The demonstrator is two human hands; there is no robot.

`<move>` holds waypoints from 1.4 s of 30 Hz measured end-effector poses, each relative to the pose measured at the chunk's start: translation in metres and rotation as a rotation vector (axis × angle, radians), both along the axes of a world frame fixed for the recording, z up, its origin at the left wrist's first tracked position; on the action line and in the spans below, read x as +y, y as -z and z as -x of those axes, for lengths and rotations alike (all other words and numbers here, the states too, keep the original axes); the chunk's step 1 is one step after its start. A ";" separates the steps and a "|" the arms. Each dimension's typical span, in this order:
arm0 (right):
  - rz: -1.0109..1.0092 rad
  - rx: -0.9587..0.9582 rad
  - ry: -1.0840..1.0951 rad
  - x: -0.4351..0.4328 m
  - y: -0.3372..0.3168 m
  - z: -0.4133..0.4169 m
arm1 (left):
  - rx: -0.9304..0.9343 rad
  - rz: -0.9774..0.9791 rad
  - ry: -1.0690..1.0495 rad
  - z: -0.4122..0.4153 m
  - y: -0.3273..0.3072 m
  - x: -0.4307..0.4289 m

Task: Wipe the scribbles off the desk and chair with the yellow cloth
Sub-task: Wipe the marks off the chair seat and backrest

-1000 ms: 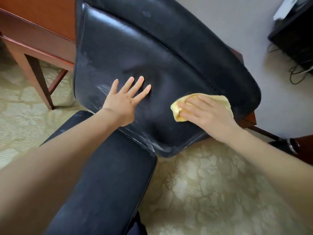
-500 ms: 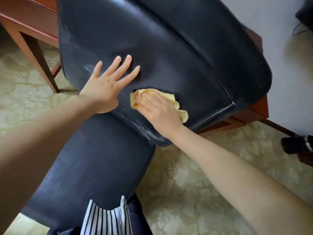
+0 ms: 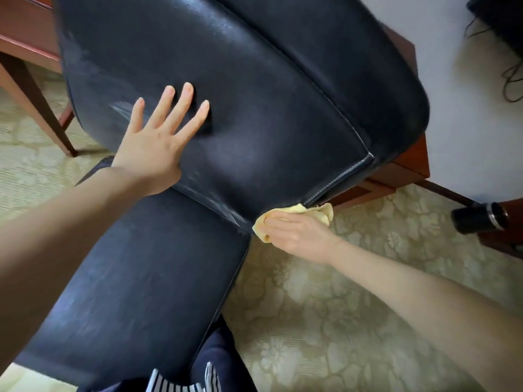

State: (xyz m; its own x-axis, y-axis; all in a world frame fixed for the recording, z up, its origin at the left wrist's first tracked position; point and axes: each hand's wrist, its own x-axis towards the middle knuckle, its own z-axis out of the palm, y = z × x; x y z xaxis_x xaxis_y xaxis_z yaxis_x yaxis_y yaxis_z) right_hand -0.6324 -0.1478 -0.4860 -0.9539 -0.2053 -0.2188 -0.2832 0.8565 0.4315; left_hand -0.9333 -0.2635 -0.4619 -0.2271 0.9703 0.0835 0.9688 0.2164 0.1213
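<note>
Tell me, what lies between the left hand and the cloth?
Only bare backrest, faintly smeared near its lower edge, in the head view. The left hand lies flat on it; the right hand holds the cloth at its corner.

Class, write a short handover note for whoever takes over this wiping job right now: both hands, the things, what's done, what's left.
Hands: the left hand is open, flat on the chair backrest; the right hand grips the yellow cloth at the backrest's lower right corner.
Done: cannot tell; the backrest's middle shows no clear scribbles.
Left: pale smears on the backrest's left side and the seat; the top of the desk is out of view, so check it.
</note>
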 end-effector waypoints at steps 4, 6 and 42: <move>0.048 -0.008 -0.066 0.026 -0.045 -0.006 | -0.005 0.076 0.006 0.003 -0.010 -0.001; 0.042 0.024 -0.077 0.035 -0.069 0.001 | -0.006 0.099 0.018 0.004 -0.013 -0.001; -0.435 -0.667 -0.149 -0.045 0.037 0.072 | -0.230 0.158 -0.122 -0.045 0.054 -0.058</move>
